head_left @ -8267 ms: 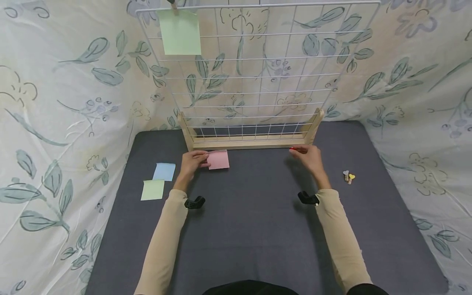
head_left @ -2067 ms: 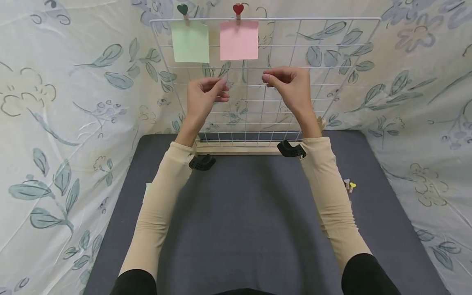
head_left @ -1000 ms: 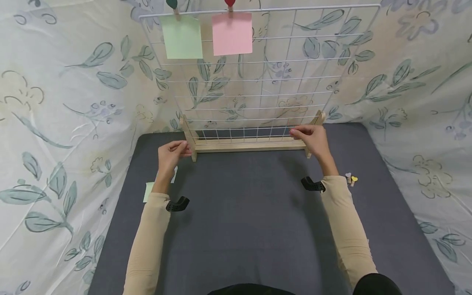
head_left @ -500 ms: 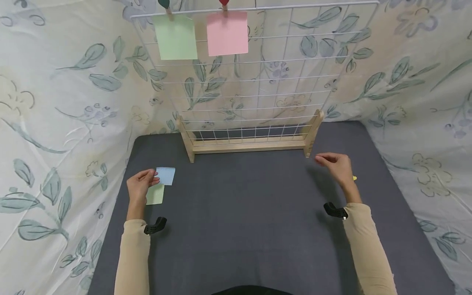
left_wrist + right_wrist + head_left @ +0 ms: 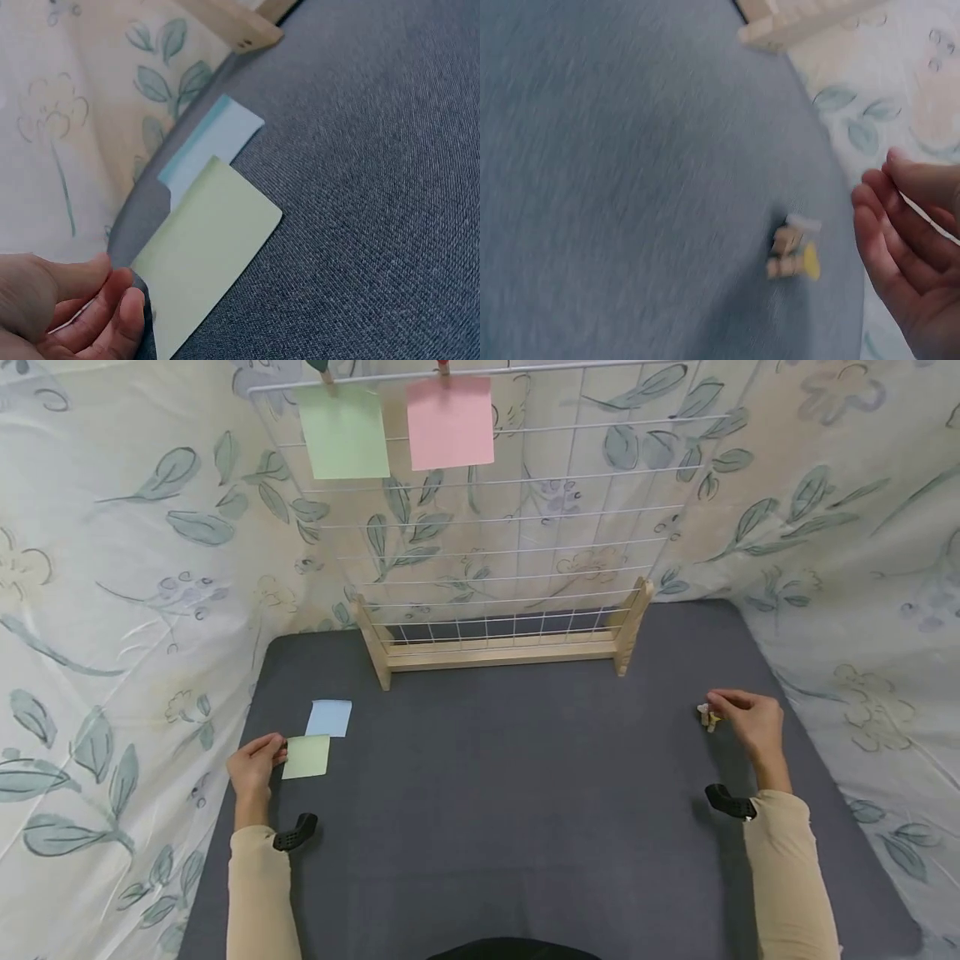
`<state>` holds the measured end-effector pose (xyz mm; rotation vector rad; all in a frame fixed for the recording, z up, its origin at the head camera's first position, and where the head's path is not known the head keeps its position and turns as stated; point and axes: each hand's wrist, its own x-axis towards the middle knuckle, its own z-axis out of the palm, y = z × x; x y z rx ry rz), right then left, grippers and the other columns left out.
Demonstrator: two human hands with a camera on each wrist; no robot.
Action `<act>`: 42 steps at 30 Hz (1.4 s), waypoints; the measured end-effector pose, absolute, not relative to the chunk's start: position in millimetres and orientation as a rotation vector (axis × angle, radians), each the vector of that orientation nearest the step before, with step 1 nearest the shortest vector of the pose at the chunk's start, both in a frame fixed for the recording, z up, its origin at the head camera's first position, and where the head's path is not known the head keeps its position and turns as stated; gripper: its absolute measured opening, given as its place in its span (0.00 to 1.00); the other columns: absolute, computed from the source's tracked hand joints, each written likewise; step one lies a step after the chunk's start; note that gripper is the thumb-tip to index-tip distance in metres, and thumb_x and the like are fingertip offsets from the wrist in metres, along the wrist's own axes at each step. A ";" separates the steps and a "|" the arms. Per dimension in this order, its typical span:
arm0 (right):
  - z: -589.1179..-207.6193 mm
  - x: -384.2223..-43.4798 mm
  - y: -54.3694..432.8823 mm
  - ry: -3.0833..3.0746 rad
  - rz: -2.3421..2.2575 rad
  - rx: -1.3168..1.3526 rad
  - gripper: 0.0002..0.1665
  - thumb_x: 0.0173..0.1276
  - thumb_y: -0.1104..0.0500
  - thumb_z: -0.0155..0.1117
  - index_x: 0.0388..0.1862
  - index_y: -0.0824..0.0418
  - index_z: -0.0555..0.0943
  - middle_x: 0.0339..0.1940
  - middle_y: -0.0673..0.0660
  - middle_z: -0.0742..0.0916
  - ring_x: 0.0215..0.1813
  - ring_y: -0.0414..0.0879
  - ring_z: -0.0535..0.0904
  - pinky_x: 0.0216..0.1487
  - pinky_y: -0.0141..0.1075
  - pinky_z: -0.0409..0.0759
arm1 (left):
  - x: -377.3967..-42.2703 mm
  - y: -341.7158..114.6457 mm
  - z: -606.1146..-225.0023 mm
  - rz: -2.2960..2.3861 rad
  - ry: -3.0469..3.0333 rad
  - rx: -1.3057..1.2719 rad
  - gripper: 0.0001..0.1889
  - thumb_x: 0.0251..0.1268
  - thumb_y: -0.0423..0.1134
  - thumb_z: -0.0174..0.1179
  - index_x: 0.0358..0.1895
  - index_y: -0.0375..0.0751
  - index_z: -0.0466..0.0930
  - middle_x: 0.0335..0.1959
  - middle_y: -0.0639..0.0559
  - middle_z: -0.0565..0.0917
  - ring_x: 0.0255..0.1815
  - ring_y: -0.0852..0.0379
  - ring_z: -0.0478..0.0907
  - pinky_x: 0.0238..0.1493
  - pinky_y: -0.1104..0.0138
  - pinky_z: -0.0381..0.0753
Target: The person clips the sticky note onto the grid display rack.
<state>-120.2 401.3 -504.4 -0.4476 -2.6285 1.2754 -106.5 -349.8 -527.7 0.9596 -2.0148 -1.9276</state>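
Observation:
My left hand (image 5: 255,768) is at the left edge of a light green sticky note (image 5: 306,757) that lies on the dark table. In the left wrist view its loosely bent fingertips (image 5: 129,304) come up to the note's corner; whether they touch it is hard to tell. A blue sticky note (image 5: 328,718) lies just behind, partly under the green one. My right hand (image 5: 753,727) hovers beside two small wooden clothespins (image 5: 707,717), one with a yellow top and one with a whitish top. The right wrist view shows its fingers loosely bent, with nothing held, apart from the clothespins (image 5: 791,251).
A white wire grid (image 5: 517,518) stands in a wooden base (image 5: 498,654) at the back. From its top wire hang a green note (image 5: 345,435) and a pink note (image 5: 450,425), each under a clothespin. Floral cloth surrounds the table (image 5: 510,793).
The pink note, earlier in my left hand, now hangs on the grid under a red heart clothespin. My hands have come down from the grid and spread apart, left to the notes, right to the clothespins.

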 end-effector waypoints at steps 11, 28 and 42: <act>-528.2 -103.5 410.6 -2.760 0.953 -0.733 0.27 0.68 0.45 0.65 0.50 0.68 0.85 0.35 0.60 0.90 0.33 0.39 0.81 0.31 0.31 0.74 | -110.8 -354.1 -536.8 -1.523 -2.443 0.873 0.17 0.65 0.30 0.64 0.54 0.23 0.79 0.26 0.59 0.83 0.20 0.72 0.75 0.20 0.80 0.79; -525.7 -113.4 395.6 -2.877 0.845 -0.704 0.25 0.71 0.51 0.63 0.50 0.73 0.83 0.49 0.72 0.84 0.52 0.70 0.78 0.47 0.60 0.77 | -107.5 -347.6 -546.1 -1.095 -2.523 0.716 0.08 0.61 0.30 0.67 0.36 0.24 0.85 0.25 0.41 0.84 0.16 0.72 0.68 0.14 0.80 0.69; -514.9 -115.7 404.7 -2.806 0.948 -0.638 0.20 0.72 0.57 0.62 0.48 0.76 0.82 0.41 0.72 0.86 0.23 0.32 0.79 0.26 0.26 0.78 | -94.4 -346.1 -528.7 -1.809 -2.349 0.574 0.09 0.66 0.26 0.61 0.43 0.21 0.77 0.24 0.58 0.85 0.25 0.63 0.84 0.29 0.63 0.90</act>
